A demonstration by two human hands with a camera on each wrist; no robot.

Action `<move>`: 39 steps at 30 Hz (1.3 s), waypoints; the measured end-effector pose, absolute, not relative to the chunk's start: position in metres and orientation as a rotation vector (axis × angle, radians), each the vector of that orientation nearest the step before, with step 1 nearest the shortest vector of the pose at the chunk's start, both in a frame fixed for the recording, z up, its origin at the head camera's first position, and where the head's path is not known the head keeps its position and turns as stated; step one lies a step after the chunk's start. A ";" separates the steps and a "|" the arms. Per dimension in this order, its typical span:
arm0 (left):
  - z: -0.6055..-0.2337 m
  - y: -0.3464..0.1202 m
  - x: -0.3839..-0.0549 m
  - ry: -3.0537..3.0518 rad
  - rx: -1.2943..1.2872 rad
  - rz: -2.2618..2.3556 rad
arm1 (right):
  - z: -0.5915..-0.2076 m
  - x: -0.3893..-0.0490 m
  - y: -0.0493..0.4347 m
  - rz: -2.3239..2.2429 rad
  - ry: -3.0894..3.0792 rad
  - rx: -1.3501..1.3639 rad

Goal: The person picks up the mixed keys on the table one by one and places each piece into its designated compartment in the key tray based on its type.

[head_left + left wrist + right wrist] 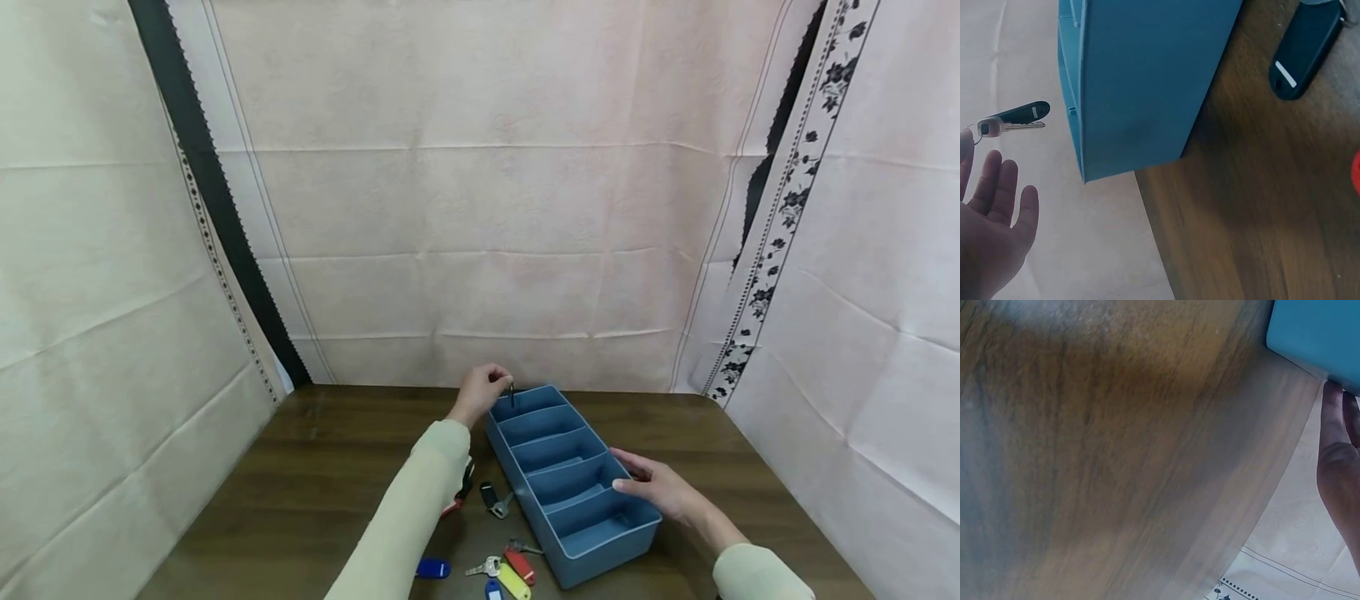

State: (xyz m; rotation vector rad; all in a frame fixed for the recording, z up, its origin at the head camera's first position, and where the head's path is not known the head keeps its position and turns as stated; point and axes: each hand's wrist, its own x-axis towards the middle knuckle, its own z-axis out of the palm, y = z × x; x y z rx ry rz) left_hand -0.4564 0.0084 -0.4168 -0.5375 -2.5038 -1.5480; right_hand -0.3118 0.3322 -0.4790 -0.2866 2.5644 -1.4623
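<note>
In the head view, the left hand (480, 393) is at the far end of the blue box (611, 554), thumb and forefinger pinched together. A dark tag (512, 394) hangs below the fingertips, over the farthest compartment, too small here to make out well. The right hand (660, 487) holds the box's right wall, thumb over the rim and fingers nearly straight along the outside. The box has five compartments in a row and sits slantwise on the brown table (300, 500). To its left lie a black-tagged key (495, 500), a red-tagged key (520, 565), a yellow tag (514, 581) and two blue tags (432, 568).

The left wrist view shows thumb and forefinger closed on a small ring (977, 134), the other fingers loosely extended. From the ring hang a silver key (1025, 125) and the dark tag with its pale label strip, clear of the box.

In the right wrist view, straight fingers touch the box; only part of the hand shows.
</note>
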 end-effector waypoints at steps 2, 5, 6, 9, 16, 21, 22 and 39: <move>-0.419 0.011 -0.457 -2.512 -0.520 -1.551 | -0.479 -0.311 0.331 -1.464 2.559 -0.282; -0.422 0.014 -0.459 -2.521 -0.501 -1.546 | -0.478 -0.310 0.329 -1.464 2.560 -0.282; -0.423 0.015 -0.459 -2.525 -0.496 -1.540 | -0.478 -0.309 0.329 -1.462 2.562 -0.280; -0.427 0.018 -0.461 -2.527 -0.489 -1.522 | -0.478 -0.308 0.328 -1.456 2.572 -0.262; -0.433 0.018 -0.462 -2.527 -0.469 -1.540 | -0.479 -0.307 0.326 -1.454 2.573 -0.228; -0.437 0.015 -0.462 -2.561 -0.483 -1.521 | -0.479 -0.307 0.323 -1.469 2.558 -0.198; -0.437 0.015 -0.462 -2.567 -0.487 -1.515 | -0.479 -0.306 0.323 -1.467 2.561 -0.199; -0.437 -0.007 -0.462 -2.592 -0.491 -1.446 | -0.477 -0.309 0.329 -1.455 2.579 -0.201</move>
